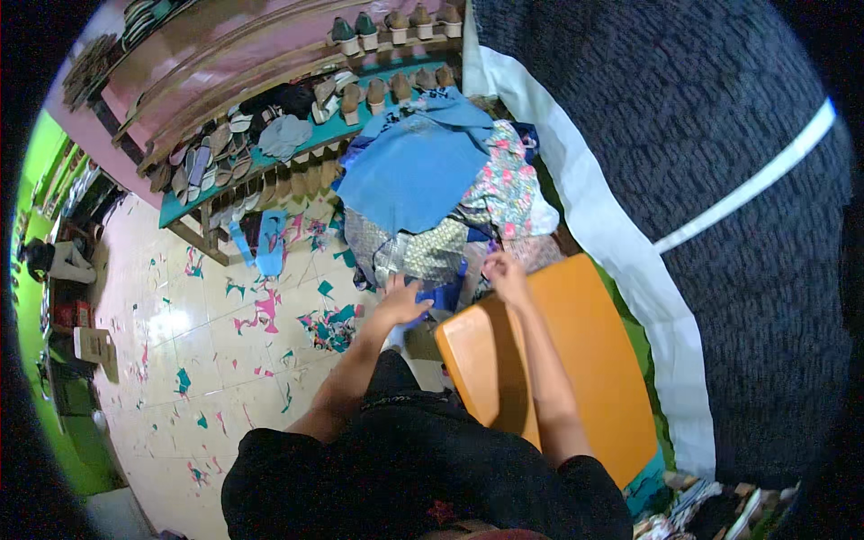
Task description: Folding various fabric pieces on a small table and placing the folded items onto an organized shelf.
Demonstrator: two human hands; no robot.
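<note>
Both hands (450,292) half-buried in cloth heap (432,207); grip unclear.

Bright, even indoor light seen through a strongly curved fisheye view.

A white glare patch shines on the pale tiled floor (193,333) left of the glossy orange plastic tabletop (576,360), which carries a soft sheen and a dark forearm shadow along its near left edge. Colours are saturated, and the pile of patterned cloth just beyond the tabletop is fairly sharp. Straight shelf edges far beyond it bow toward the rim, where detail smears and the corners fall to black. The dark speckled fabric to its right reads dim and grainy.
</note>
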